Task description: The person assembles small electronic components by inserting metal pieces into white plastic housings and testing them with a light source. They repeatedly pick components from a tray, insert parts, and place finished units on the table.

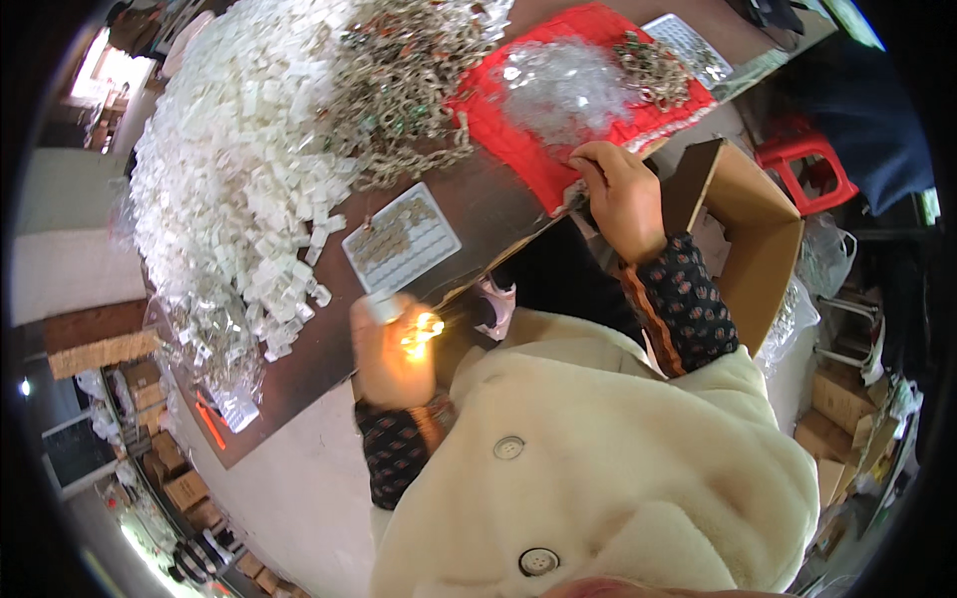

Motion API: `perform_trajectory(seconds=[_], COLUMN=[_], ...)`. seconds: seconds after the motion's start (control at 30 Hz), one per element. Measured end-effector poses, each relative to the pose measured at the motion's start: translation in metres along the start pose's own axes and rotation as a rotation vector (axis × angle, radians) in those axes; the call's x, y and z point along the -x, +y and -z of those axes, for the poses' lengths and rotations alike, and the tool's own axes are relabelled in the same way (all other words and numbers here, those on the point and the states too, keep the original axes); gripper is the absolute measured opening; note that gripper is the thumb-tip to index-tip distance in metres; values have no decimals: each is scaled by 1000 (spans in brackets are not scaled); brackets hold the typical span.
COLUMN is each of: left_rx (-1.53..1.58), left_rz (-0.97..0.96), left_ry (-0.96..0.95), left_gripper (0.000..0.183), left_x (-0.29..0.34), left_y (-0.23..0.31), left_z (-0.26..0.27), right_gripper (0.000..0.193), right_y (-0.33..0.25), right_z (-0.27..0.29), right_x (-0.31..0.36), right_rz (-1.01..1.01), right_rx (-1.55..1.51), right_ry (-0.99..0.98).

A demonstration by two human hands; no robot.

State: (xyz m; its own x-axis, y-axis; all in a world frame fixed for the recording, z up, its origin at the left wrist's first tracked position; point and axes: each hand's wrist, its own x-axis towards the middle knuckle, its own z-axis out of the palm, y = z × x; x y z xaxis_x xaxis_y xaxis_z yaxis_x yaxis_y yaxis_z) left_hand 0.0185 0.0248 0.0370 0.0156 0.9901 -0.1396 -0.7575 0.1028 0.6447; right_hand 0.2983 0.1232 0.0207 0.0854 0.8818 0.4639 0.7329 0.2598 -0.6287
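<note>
Fingers of the left hand [391,361] were closed around a small white piece [382,306], kept beside the tray [435,242]; the right hand [620,194] was pressed, half-curled, on the red cloth [518,140], apparently steadying it.

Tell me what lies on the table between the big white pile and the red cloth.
In the head view, a heap of greyish metal pieces lies between the white pile and the red cloth.

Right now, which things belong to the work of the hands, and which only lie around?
In use: small white plastic piece in left hand; red padded cloth under right hand; white compartment tray.
Lying about: brown cardboard box; red plastic stool.
</note>
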Motion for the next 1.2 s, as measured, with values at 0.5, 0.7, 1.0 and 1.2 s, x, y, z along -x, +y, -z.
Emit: perform_trajectory(seconds=[0.5, 0.7, 1.0, 1.2], left_rx=[44, 41, 12, 107], left_rz=[7, -45, -86, -96], left_ry=[39, 57, 87, 57], left_gripper=[14, 13, 11, 19], left_x=[13, 15, 16, 15], left_y=[-21, -11, -3, 15], left_z=[-15, -9, 10, 27], right_gripper=[10, 10, 12, 21], right_y=[-119, -127, -146, -151], right_z=[-33, -36, -41, -60], right_x=[40, 38, 35, -3], right_rz=[219, 274, 100, 207], right_rx=[-709, -684, -757, -581], right_ry=[-276, -383, -585, -677])
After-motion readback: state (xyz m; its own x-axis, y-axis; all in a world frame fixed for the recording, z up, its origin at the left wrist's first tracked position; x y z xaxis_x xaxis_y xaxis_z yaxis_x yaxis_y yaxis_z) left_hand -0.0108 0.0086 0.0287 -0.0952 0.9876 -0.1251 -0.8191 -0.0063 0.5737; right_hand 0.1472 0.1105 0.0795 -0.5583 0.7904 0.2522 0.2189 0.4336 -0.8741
